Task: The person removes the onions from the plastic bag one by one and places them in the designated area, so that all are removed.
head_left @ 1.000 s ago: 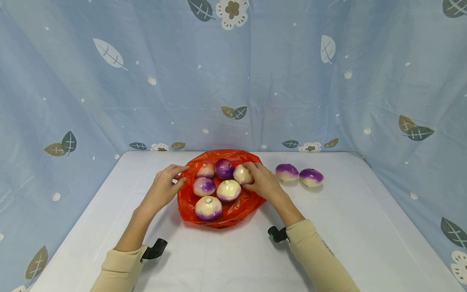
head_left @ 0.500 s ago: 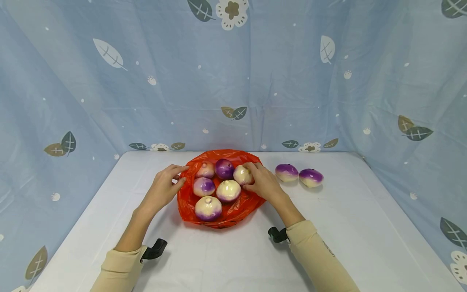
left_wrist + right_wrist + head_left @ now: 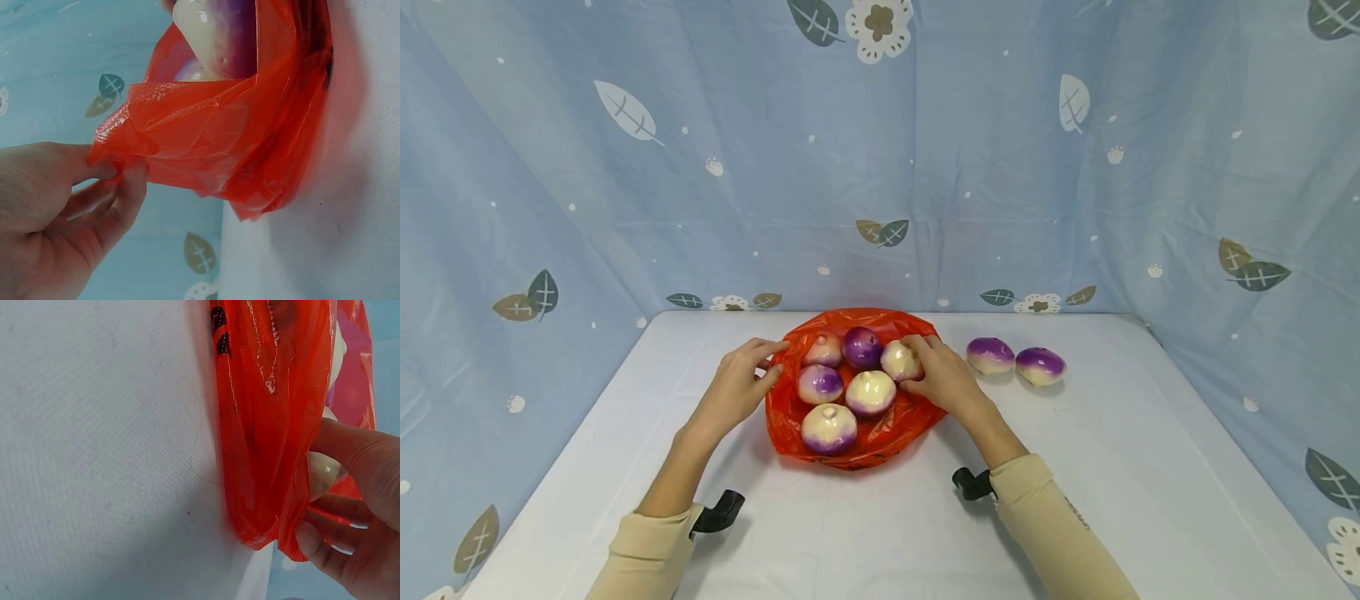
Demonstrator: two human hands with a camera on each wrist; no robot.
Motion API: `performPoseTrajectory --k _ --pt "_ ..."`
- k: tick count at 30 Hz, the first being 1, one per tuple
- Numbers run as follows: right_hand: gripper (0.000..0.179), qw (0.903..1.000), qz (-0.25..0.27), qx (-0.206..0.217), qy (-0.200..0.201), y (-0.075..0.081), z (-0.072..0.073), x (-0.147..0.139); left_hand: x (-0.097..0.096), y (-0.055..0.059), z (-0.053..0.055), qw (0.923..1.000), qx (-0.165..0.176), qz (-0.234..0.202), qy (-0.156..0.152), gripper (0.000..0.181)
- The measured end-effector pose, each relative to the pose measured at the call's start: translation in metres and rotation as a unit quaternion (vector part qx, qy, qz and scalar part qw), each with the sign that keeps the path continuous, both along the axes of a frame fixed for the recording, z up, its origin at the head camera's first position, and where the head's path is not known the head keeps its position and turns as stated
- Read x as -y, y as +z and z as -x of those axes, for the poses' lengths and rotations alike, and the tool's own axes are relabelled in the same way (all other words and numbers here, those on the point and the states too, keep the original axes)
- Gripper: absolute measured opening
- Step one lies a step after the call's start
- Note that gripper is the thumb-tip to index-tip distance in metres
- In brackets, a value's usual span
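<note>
A red plastic bag lies opened out on the white table, with several shiny purple-and-white turnips in it. My left hand pinches the bag's left edge; in the left wrist view its thumb and fingers meet on the red film. At the bag's right side, my right hand grips a pale turnip, its thumb and fingers around it. The right wrist view shows that turnip between the fingers, partly covered by the bag's edge. A large turnip sits nearest the bag's front.
Two more turnips, one beside the other, lie on the table to the right of the bag. A blue patterned curtain hangs behind the table and along both sides.
</note>
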State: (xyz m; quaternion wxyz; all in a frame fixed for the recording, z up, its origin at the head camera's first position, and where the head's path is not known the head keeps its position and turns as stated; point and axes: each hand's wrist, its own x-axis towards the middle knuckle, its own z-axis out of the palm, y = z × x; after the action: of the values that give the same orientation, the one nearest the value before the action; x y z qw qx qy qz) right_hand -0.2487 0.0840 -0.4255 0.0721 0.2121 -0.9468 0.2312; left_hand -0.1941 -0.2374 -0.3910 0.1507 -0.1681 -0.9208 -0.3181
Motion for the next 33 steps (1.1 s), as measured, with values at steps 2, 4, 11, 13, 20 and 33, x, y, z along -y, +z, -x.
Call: performPoseTrajectory --k 2,4,11,13,20,33 --pt "0.063 1.0000 0.001 0.002 -0.001 0.0000 -0.0003 -0.0002 0.0001 0.0002 0.0000 1.0000 0.001 0.001 0.001 0.034" --pt "0.063 1.0000 0.002 0.003 -0.001 0.0001 -0.0005 -0.0004 0.0000 0.0004 -0.0001 1.0000 0.002 0.002 0.001 0.034" --pt "0.064 1.0000 -0.001 0.002 0.001 0.0008 -0.0011 -0.0010 0.0002 0.0007 -0.0003 1.0000 0.004 -0.001 0.000 0.034" --pt "0.064 1.0000 -0.001 0.001 0.002 0.0006 -0.0011 -0.0013 0.0002 0.0009 -0.0003 1.0000 0.004 0.000 0.000 0.034" --pt "0.064 1.0000 0.003 0.002 0.004 0.0004 -0.0014 -0.0019 -0.0004 0.0014 -0.0008 1.0000 0.004 -0.002 -0.001 0.034" --pt "0.063 1.0000 0.001 0.005 0.000 0.0019 -0.0039 -0.0029 0.0002 0.0004 -0.0001 1.0000 0.001 -0.001 -0.001 0.034"
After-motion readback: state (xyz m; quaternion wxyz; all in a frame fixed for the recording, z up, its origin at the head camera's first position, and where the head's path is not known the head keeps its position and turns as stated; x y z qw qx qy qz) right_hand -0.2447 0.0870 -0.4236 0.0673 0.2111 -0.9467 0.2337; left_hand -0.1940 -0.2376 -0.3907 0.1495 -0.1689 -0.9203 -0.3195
